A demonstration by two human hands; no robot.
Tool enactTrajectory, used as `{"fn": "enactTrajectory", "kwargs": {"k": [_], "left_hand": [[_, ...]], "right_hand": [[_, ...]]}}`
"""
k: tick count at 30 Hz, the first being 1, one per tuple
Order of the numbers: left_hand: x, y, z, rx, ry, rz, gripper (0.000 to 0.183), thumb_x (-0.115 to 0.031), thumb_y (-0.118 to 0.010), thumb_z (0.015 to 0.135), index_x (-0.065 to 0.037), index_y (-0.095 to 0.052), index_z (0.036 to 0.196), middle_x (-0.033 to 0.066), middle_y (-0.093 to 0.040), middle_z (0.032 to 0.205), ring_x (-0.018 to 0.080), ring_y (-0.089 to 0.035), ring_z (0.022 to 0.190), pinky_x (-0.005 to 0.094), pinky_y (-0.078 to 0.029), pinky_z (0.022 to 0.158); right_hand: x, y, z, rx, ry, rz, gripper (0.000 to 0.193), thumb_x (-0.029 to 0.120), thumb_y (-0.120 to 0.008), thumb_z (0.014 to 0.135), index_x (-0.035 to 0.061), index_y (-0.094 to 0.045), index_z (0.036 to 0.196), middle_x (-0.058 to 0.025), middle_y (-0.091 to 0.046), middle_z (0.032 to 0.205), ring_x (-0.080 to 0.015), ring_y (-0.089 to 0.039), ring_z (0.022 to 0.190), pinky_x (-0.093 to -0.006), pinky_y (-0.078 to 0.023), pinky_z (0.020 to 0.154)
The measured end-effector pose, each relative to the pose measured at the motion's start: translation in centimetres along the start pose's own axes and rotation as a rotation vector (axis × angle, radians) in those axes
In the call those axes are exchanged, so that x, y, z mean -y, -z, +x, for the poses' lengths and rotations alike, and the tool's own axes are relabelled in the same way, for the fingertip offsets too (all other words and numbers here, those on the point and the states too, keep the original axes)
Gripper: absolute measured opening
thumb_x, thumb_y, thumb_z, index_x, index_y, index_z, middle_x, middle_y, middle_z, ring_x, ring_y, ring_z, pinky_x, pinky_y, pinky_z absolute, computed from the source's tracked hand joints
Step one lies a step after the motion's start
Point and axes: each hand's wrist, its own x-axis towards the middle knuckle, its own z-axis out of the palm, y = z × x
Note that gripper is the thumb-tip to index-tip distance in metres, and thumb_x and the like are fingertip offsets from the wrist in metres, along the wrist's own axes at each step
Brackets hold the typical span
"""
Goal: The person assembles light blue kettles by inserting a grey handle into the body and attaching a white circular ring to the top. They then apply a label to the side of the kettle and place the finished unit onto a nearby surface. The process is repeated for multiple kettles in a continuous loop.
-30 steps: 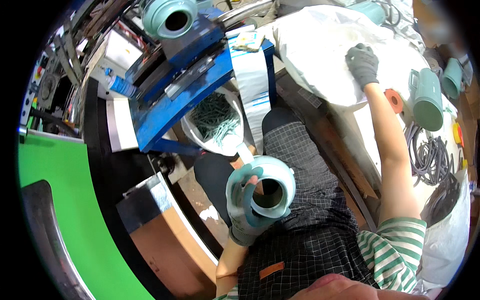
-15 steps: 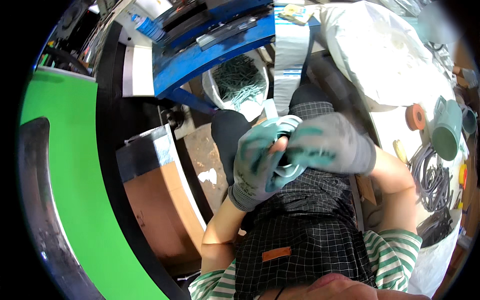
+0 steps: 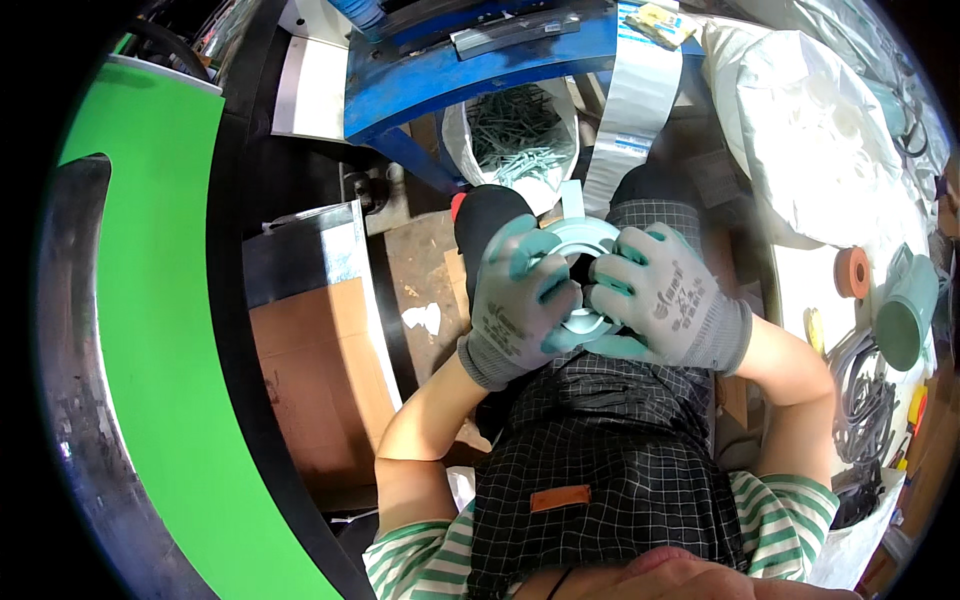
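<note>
A pale teal plastic pipe fitting, round with a smooth flat rim and a dark hole, sits over the person's lap, clamped between the left hand and right hand, both in grey knit gloves with teal rubbery fingertips wrapped around it.

The pale teal plastic fitting is a round, flanged piece with a dark open bore at its centre and raised concentric rings on its face. It sits over the person's lap, above the black checked apron, its round face turned up toward the camera. Gloved fingers wrap it from both sides and cover much of its rim, so only the upper arc, the bore and part of the lower face show. Its body below the flange is hidden.
</note>
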Motion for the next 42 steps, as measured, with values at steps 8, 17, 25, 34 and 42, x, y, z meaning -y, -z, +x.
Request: {"fn": "enactTrajectory", "kwargs": {"k": [8,17,25,34,42], "left_hand": [[-2.4,1.0,-0.2,0.082,0.209,0.218,0.07,-0.06,-0.069,0.086,-0.006,-0.069,0.13,0.0161,-0.064,0.113,0.0394,-0.055,0.126,0.0724,-0.036,0.11],[-4.1,3.3,3.9,0.275,0.192,0.293,0.045,-0.027,-0.078,0.081,-0.002,-0.074,0.117,0.0145,-0.068,0.104,0.0339,-0.056,0.119,0.0681,-0.035,0.115],[-3.4,2.8,7.2,0.399,0.053,0.542,0.015,-0.022,-0.078,0.075,-0.012,-0.074,0.086,0.0055,-0.057,0.114,0.0311,-0.05,0.126,0.0598,-0.036,0.119],[-2.3,3.1,6.6,0.416,0.138,0.182,0.028,-0.016,-0.08,0.064,-0.011,-0.075,0.092,0.007,-0.062,0.114,0.033,-0.06,0.111,0.0454,-0.052,0.096],[0.1,3.8,6.8,0.386,0.12,0.062,0.029,-0.015,-0.082,0.075,-0.009,-0.069,0.099,0.0074,-0.069,0.09,0.0302,-0.069,0.081,0.0412,-0.056,0.074]], "right_hand": [[0.0,-3.5,-0.7,-0.198,0.004,-0.015,0.026,0.036,-0.076,0.079,0.015,-0.072,0.093,-0.0036,-0.063,0.11,-0.0245,-0.061,0.103,-0.0409,-0.054,0.08],[-0.2,-3.1,-1.5,-0.139,-0.023,0.011,0.017,0.027,-0.076,0.077,0.0147,-0.077,0.089,-0.005,-0.069,0.104,-0.0243,-0.066,0.098,-0.0408,-0.059,0.074],[-0.2,-3.8,-2.1,-0.275,0.052,-0.011,0.026,0.028,-0.079,0.068,0.0174,-0.075,0.092,-0.0031,-0.068,0.108,-0.0246,-0.064,0.099,-0.041,-0.056,0.075],[-0.7,-4.1,-2.5,-0.268,0.062,0.117,0.03,0.029,-0.083,0.069,0.0145,-0.076,0.094,-0.0043,-0.068,0.106,-0.0224,-0.067,0.095,-0.0383,-0.058,0.075],[-8.3,-5.7,-2.6,-0.778,-0.516,0.959,0.041,0.018,-0.084,0.087,0.0043,-0.071,0.124,-0.0092,-0.073,0.107,-0.0178,-0.07,0.093,-0.0331,-0.06,0.084]]}}
